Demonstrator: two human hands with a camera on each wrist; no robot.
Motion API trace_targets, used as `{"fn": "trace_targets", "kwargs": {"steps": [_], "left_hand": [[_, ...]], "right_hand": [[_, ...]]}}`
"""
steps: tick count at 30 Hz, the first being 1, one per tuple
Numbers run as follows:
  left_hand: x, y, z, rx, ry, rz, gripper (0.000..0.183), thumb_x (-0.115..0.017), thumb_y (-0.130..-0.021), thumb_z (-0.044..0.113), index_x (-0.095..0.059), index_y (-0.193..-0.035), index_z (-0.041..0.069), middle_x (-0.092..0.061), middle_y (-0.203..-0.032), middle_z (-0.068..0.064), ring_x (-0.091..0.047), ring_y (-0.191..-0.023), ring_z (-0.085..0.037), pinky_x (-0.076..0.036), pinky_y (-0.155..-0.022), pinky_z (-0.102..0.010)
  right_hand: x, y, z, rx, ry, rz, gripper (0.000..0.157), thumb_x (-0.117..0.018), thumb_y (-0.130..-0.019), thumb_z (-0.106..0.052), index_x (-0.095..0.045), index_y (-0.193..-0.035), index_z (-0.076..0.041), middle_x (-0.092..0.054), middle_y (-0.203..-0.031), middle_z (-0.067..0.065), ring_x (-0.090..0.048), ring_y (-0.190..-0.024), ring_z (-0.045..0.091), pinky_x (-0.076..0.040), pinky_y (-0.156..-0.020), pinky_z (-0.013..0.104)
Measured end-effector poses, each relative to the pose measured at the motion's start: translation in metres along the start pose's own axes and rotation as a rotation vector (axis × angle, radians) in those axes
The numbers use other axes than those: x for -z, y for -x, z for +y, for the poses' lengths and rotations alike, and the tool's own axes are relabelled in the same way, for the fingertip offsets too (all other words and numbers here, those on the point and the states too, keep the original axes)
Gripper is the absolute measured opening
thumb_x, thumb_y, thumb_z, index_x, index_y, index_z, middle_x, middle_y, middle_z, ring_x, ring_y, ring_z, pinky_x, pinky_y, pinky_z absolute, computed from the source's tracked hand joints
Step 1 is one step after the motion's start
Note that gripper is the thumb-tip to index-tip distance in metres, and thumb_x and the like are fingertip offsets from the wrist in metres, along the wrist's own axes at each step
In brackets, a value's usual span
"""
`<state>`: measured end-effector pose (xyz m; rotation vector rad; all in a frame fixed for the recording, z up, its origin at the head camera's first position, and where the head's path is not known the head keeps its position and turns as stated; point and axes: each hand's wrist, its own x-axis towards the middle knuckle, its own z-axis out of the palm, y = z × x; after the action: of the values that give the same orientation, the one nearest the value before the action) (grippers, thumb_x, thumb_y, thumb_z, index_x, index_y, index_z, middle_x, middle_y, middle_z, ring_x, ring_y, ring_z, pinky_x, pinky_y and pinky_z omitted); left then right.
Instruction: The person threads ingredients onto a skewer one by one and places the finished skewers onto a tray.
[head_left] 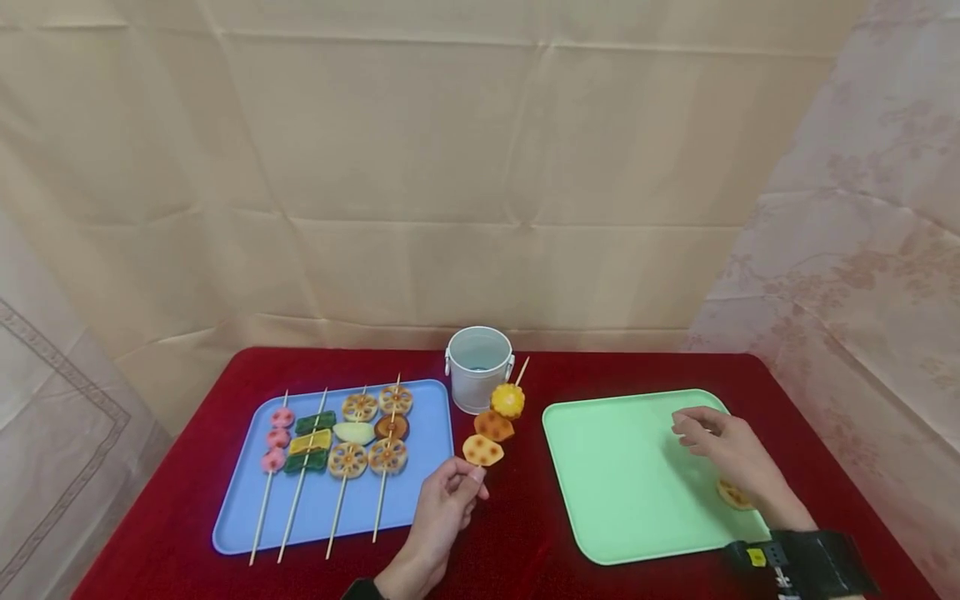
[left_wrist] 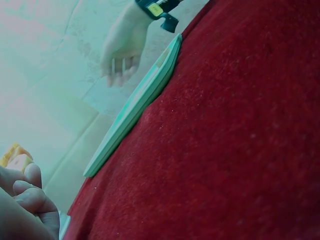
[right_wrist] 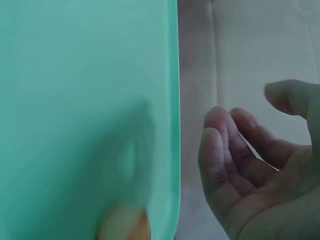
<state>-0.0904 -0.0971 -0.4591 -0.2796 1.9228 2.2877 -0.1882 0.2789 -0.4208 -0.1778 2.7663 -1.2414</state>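
Note:
My left hand (head_left: 441, 508) pinches the lower part of a food skewer (head_left: 493, 426) between thumb and fingers. Up its stick sit a pale yellow spotted slice (head_left: 483, 451), an orange slice and a corn piece (head_left: 507, 401), the tip pointing up and away. Over the right part of the green tray (head_left: 622, 475) hovers my right hand (head_left: 723, 446), holding nothing; in the right wrist view its fingers are loosely bent and the thumb stands apart. A browned lotus root slice (head_left: 732, 495) lies on that tray, partly hidden by the right wrist.
A blue tray (head_left: 431, 408) on the left holds several skewers, their stick ends jutting past its near edge: pink pieces (head_left: 278, 438), green and yellow pieces (head_left: 310, 442), lotus slices (head_left: 387, 457). Behind the held skewer stands a small white bucket (head_left: 472, 390). Red cloth (head_left: 517, 533) covers the table.

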Motion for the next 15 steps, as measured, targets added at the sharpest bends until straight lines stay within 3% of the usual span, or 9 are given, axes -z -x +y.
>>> {"fn": "trace_targets", "kwargs": {"steps": [9, 15], "left_hand": [[0.003, -0.003, 0.002, 0.004, 0.02, 0.022, 0.027, -0.057, -0.096, 0.02, -0.054, -0.105, -0.005, -0.06, -0.075, 0.001, -0.036, -0.054, -0.007, -0.026, -0.045, -0.017], [0.007, -0.004, 0.004, 0.013, 0.013, 0.031, 0.029, -0.057, -0.097, 0.023, -0.054, -0.106, -0.004, -0.06, -0.076, 0.001, -0.038, -0.056, -0.007, -0.028, -0.045, -0.017]], "right_hand": [[0.033, 0.015, 0.035, -0.02, 0.317, 0.019, 0.058, -0.052, -0.095, -0.049, -0.062, -0.124, 0.001, -0.063, -0.116, 0.023, -0.06, -0.097, 0.033, -0.048, -0.069, 0.039], [0.047, 0.016, 0.051, -0.07, 0.401, -0.046, 0.062, -0.057, -0.092, -0.051, -0.063, -0.12, 0.004, -0.061, -0.114, 0.03, -0.059, -0.095, 0.038, -0.051, -0.071, 0.048]]}}
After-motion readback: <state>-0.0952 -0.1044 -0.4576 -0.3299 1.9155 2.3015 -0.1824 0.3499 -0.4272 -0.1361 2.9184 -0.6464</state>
